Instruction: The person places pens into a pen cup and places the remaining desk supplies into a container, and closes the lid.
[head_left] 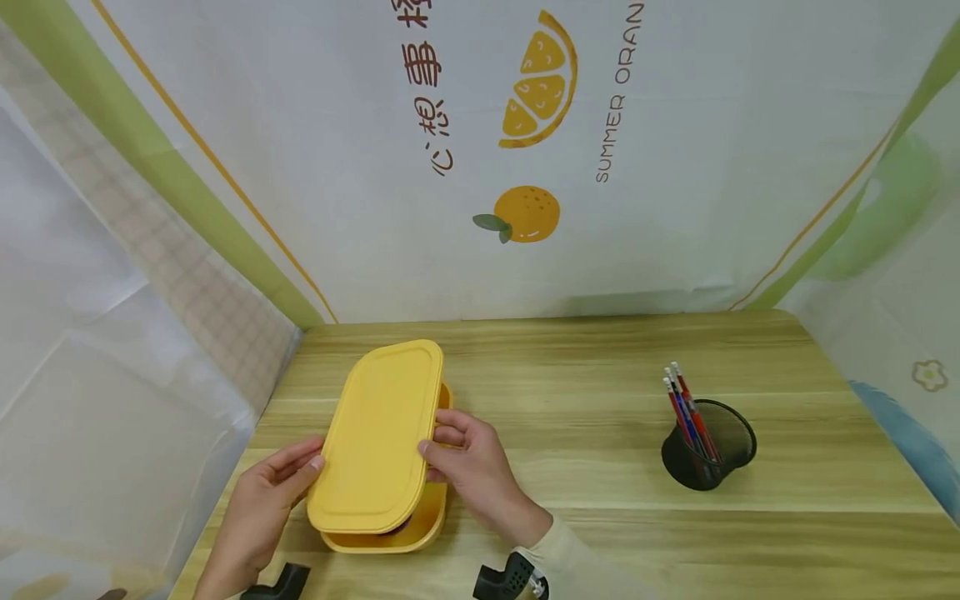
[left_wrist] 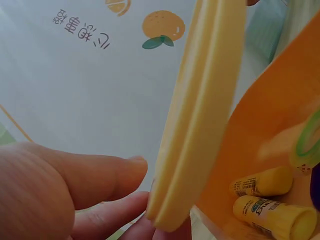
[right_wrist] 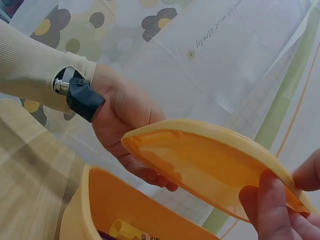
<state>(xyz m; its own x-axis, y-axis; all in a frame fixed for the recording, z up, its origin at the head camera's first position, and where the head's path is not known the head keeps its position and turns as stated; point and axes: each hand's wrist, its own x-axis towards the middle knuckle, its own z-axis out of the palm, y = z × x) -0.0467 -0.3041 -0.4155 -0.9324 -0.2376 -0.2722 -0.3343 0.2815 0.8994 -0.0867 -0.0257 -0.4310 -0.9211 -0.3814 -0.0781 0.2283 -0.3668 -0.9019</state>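
Observation:
A yellow lid (head_left: 378,433) is tilted over a yellow-orange box (head_left: 427,521), raised off its rim. My right hand (head_left: 480,467) pinches the lid's right edge, thumb on top and fingers against the underside. At the lid's left edge is my left hand (head_left: 262,500); its thumb stands apart from the lid in the left wrist view, and its fingers reach below the edge. Inside the box lie two yellow glue sticks (left_wrist: 272,215), a green ring-shaped piece (left_wrist: 304,137) and a dark purple thing (left_wrist: 315,187), partly out of frame.
To the right on the wooden table (head_left: 570,400) stands a black mesh pen cup (head_left: 731,433) with several pencils (head_left: 688,417) leaning in it. A white cloth (head_left: 637,233) with orange prints hangs behind the table, and more cloth hangs at both sides.

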